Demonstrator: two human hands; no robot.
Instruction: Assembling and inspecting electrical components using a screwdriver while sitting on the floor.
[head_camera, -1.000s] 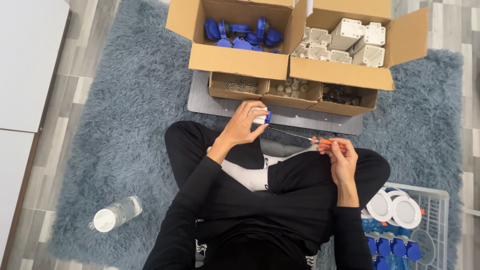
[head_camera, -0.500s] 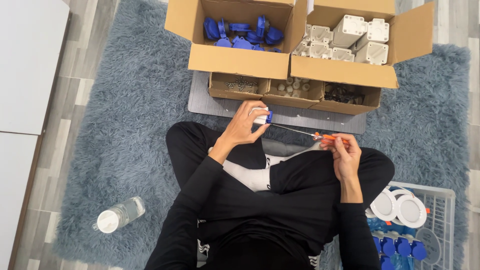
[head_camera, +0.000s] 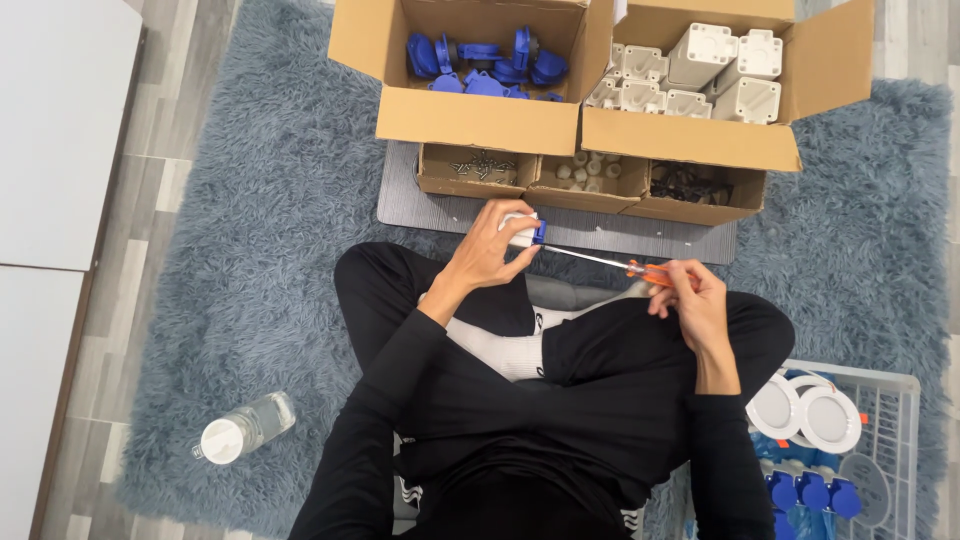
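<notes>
I sit cross-legged on a blue-grey shaggy rug (head_camera: 250, 250). My left hand (head_camera: 490, 250) grips a small white part with a blue piece (head_camera: 528, 232) above my left knee. My right hand (head_camera: 690, 295) holds a screwdriver with an orange handle (head_camera: 648, 271). Its thin metal shaft (head_camera: 585, 256) runs left and its tip meets the blue piece of the part.
Ahead stand a cardboard box of blue parts (head_camera: 480, 65) and one of white blocks (head_camera: 700, 75), with three small boxes of screws and fittings (head_camera: 590, 180) on a grey mat (head_camera: 560, 225). A wire basket (head_camera: 880, 440) with white and blue assemblies is at right. A plastic bottle (head_camera: 245, 428) lies at left.
The view has shifted slightly. Both hands stay on the part and the screwdriver, and the right hand's fingers have turned a little on the orange handle.
</notes>
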